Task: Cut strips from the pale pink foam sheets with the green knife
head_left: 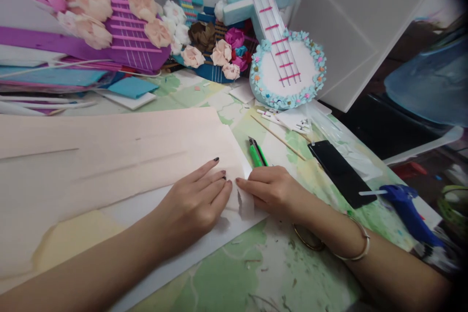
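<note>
A large sheet of peach paper point(120, 156) with creases lies over a white sheet point(161, 258) on the table. My left hand point(199, 200) rests on the paper near its right end, fingers stretched out and lying flat. Against the same end, my right hand point(276, 190) has its fingers bent together at the paper's edge, seemingly pinching it; part of the grip is hidden. The two hands' fingertips nearly meet. Just beyond the right hand lies a green utility knife point(257, 152), its lower end hidden behind the hand.
Decorated model instruments stand at the back: a light blue banjo shape point(288, 63) and a purple guitar shape point(137, 48). A wooden stick point(280, 137), a black phone point(341, 173) and a blue glue gun point(411, 212) lie to the right. Coloured sheets point(54, 78) are stacked back left.
</note>
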The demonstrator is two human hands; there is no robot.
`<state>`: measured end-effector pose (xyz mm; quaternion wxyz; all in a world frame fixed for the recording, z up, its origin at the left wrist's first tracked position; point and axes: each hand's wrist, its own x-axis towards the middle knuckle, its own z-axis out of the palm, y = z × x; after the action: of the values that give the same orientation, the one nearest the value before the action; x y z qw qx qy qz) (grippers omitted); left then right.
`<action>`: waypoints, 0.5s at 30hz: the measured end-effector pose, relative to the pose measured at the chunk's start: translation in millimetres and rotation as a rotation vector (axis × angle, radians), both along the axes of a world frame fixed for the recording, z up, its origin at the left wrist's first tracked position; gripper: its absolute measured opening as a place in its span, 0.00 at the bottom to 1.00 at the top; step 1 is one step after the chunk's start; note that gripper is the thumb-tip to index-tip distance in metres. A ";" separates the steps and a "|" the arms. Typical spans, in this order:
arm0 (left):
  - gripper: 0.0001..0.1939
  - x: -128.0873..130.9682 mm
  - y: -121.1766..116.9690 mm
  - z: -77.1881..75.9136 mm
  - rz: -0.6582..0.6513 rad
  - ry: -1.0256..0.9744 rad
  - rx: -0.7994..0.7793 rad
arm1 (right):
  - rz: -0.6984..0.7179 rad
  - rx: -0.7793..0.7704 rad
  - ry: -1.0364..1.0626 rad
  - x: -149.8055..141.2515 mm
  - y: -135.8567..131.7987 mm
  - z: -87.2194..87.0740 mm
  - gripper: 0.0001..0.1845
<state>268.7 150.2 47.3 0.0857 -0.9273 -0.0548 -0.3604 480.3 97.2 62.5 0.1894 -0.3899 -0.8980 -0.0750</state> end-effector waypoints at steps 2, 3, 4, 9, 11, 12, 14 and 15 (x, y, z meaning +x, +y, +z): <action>0.11 0.1 -0.4 0.2 0.000 -0.001 0.001 | -0.011 0.006 -0.001 0.4 -0.4 -0.7 0.14; 0.11 0.4 -0.8 0.4 0.004 -0.002 0.008 | -0.017 0.011 -0.002 0.6 -0.7 -1.2 0.14; 0.12 0.7 -1.5 0.8 0.010 -0.004 0.019 | -0.025 0.014 -0.003 0.7 -1.0 -1.7 0.14; 0.11 2.2 -4.5 2.5 0.032 -0.024 0.066 | -0.058 0.044 0.033 -0.4 -1.8 -4.8 0.11; 0.10 2.1 -5.0 2.5 0.023 -0.037 0.073 | -0.064 0.095 0.062 -0.7 -1.7 -6.3 0.10; 0.10 2.1 -5.1 2.3 0.020 -0.039 0.073 | -0.067 0.106 0.063 -0.6 -1.7 -6.9 0.10; 0.09 2.3 -4.8 1.6 0.023 -0.029 0.070 | -0.073 0.093 0.043 0.1 -1.8 -7.8 0.10; 0.09 2.6 -4.6 1.3 0.034 -0.031 0.069 | -0.077 0.072 0.025 0.5 -2.0 -8.0 0.10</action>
<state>271.3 145.6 48.5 0.1230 -0.9169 -0.0593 -0.3750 480.8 95.2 54.4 0.2117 -0.4179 -0.8767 -0.1095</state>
